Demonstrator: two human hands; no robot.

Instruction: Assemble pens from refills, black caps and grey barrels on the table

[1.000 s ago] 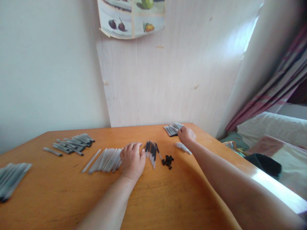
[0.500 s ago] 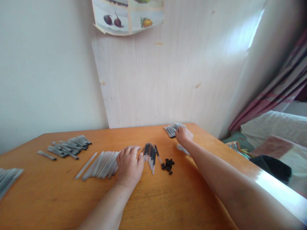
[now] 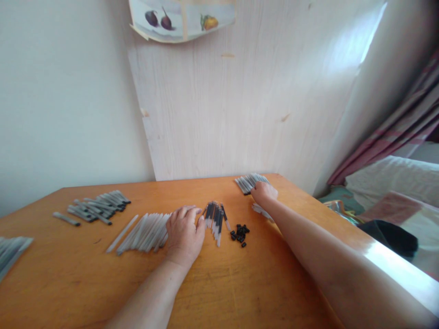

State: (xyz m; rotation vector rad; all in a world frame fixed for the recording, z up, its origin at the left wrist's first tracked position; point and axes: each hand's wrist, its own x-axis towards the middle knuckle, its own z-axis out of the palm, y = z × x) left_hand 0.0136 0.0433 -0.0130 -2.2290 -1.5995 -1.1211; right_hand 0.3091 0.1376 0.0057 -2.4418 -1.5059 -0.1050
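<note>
My left hand [image 3: 185, 230] lies palm down on the table, fingers slightly spread. It covers the right end of a row of whitish translucent pen barrels [image 3: 146, 233]. Just right of it is a bunch of dark-filled pen refills [image 3: 215, 219], and beside these a small heap of black caps [image 3: 240, 234]. My right hand [image 3: 264, 193] reaches to the back right, curled at the near edge of a pile of grey pens [image 3: 252, 182]. Its fingertips are hidden, so what they grip cannot be made out. Some white pieces [image 3: 262, 211] lie partly under that wrist.
Grey pens with dark ends [image 3: 99, 208] form a loose pile at the back left. More barrels [image 3: 13, 251] lie at the left edge. Behind the wooden table [image 3: 212, 292] rises a wall with a fruit picture [image 3: 185, 23]. A black container [image 3: 389, 240] stands beyond the right edge.
The camera view has shifted slightly, so the picture and table sit a little higher. Both hands stay in nearly the same places, and the piles look unchanged.
</note>
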